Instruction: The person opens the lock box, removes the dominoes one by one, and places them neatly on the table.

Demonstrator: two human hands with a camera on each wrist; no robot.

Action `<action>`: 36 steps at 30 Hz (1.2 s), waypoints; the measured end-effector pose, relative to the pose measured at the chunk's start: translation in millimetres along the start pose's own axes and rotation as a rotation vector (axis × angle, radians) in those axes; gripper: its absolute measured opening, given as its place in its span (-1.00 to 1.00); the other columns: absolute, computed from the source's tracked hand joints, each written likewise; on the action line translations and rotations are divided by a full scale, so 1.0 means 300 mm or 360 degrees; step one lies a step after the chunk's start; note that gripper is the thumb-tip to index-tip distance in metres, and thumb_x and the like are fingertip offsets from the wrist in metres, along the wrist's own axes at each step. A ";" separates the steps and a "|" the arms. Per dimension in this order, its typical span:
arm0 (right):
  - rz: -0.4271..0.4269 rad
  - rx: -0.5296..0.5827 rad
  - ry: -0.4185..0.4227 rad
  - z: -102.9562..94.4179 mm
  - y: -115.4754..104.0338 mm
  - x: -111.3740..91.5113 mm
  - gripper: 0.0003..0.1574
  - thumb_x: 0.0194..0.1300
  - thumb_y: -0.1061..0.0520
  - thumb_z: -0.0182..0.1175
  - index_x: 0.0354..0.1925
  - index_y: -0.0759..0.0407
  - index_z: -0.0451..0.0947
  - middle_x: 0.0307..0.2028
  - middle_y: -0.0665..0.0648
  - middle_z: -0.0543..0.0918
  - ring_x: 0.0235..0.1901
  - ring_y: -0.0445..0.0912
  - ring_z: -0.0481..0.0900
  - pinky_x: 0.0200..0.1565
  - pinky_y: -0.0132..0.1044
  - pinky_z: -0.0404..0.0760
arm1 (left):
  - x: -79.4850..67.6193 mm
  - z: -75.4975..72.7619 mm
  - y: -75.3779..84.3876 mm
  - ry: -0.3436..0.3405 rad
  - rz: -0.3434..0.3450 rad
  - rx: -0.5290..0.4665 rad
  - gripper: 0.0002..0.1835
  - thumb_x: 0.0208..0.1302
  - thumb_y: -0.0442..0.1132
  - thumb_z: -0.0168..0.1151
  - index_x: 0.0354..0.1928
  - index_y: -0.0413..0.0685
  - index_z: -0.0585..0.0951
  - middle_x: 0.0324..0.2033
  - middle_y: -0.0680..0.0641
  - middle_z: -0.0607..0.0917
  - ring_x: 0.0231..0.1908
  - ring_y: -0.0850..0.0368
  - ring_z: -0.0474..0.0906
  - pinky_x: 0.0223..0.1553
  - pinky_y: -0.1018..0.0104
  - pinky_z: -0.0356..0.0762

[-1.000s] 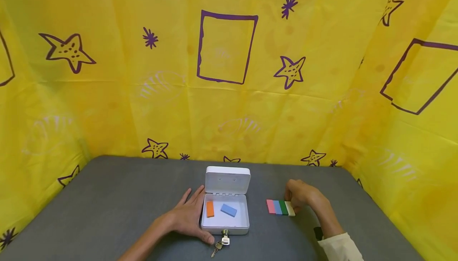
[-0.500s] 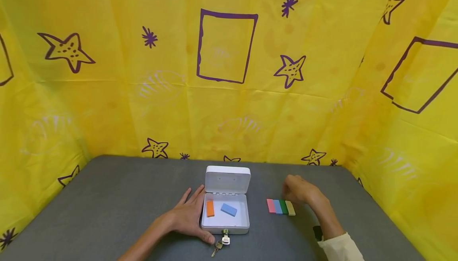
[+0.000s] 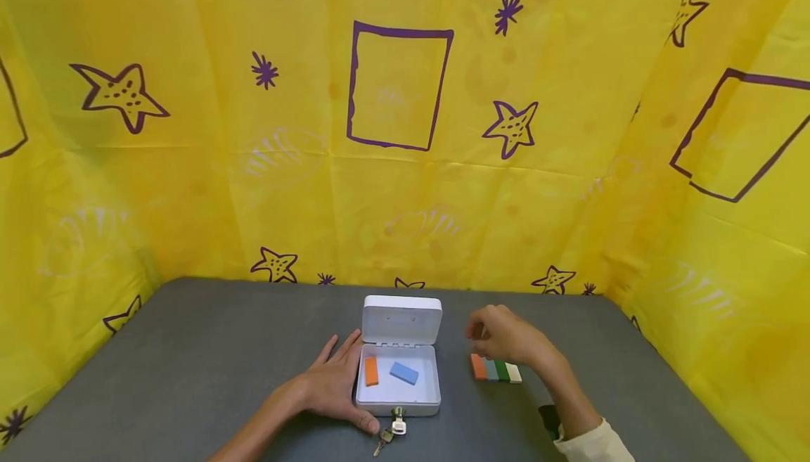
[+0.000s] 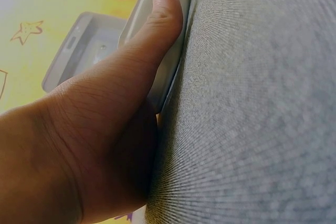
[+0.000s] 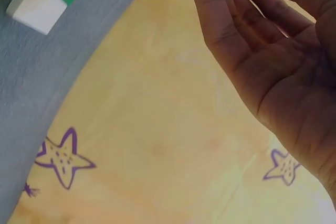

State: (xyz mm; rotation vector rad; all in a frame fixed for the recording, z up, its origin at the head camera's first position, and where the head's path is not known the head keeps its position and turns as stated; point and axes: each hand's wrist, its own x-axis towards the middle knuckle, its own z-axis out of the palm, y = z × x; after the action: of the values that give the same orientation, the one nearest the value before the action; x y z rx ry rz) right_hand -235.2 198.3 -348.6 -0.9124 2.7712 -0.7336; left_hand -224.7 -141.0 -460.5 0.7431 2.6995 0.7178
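Observation:
Against the left side of a white cash box (image 3: 436,377) my left hand (image 3: 329,385) rests with its fingers spread and its thumb along the front. The box stands with its lid (image 3: 403,320) up. Inside lie an orange block (image 3: 371,372) and a blue block (image 3: 403,373). My right hand (image 3: 506,335) hovers over a short row of blocks on the right, its fingers loosely bent and nothing visible in them. Side by side, the row has an orange-red block (image 3: 479,368), a blue-grey one, a green block (image 3: 503,372) and a white block (image 5: 39,3). The right fingertips leave the right wrist view.
A key (image 3: 399,425) sits in the lock at the box's front, with a second key (image 3: 384,438) hanging from it onto the grey table (image 3: 221,349). Yellow cloth (image 3: 405,188) with purple drawings walls the back and both sides.
My right hand has risen from the row's right end and shifted left over it. The row's left block looked pink earlier and orange-red now; its right block went from cream to white. The left hand stays.

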 end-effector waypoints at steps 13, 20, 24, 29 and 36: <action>-0.0291 -0.0080 0.0101 0.107 -0.080 0.065 -0.94 0.32 0.37 0.33 -0.26 0.29 0.73 -0.35 0.10 0.78 -0.38 -0.30 0.61 -0.28 -0.44 0.65 | 0.007 0.009 -0.003 0.0003 -0.0032 0.0027 0.62 -0.22 0.61 0.49 0.64 -0.31 -0.07 0.66 -0.33 0.00 0.70 -0.20 -0.22 0.64 -0.32 -0.40; -0.0357 -0.0021 0.0096 0.187 -0.111 0.101 -0.94 0.32 0.39 0.33 -0.26 0.32 0.72 -0.37 0.10 0.77 -0.39 -0.37 0.54 -0.28 -0.52 0.62 | -0.001 0.001 0.012 -0.0004 -0.0030 0.0042 0.61 -0.20 0.62 0.46 0.63 -0.33 -0.06 0.65 -0.35 0.02 0.69 -0.22 -0.20 0.63 -0.35 -0.35; -0.0421 -0.0052 0.0125 0.236 -0.118 0.117 -0.93 0.30 0.40 0.34 -0.28 0.29 0.71 -0.36 0.10 0.75 -0.36 -0.33 0.55 -0.25 -0.52 0.62 | -0.002 0.002 0.012 0.0018 -0.0008 0.0048 0.61 -0.20 0.63 0.46 0.63 -0.33 -0.06 0.65 -0.36 0.02 0.69 -0.23 -0.19 0.63 -0.35 -0.33; -0.0467 -0.0200 0.0165 0.289 -0.125 0.122 -0.89 0.27 0.40 0.36 -0.26 0.25 0.71 -0.28 0.08 0.73 -0.28 -0.25 0.62 -0.17 -0.49 0.65 | 0.004 0.011 -0.004 0.0025 0.0000 0.0044 0.61 -0.20 0.61 0.48 0.62 -0.35 -0.05 0.65 -0.37 0.03 0.69 -0.24 -0.19 0.63 -0.35 -0.34; -0.0258 -0.0353 0.0157 0.327 -0.146 0.117 -0.83 0.36 0.26 0.37 -0.08 0.15 0.75 -0.15 0.03 0.71 -0.24 -0.24 0.58 -0.14 -0.41 0.67 | 0.005 0.008 0.000 0.0012 0.0009 0.0029 0.62 -0.20 0.61 0.48 0.63 -0.34 -0.06 0.65 -0.36 0.02 0.69 -0.23 -0.20 0.63 -0.35 -0.35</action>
State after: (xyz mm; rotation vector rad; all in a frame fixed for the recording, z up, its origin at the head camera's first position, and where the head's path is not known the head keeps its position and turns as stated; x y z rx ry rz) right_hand -214.2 107.2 -412.1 -1.1837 2.9357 -0.5111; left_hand -225.1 -139.3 -462.7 0.7544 2.7150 0.6996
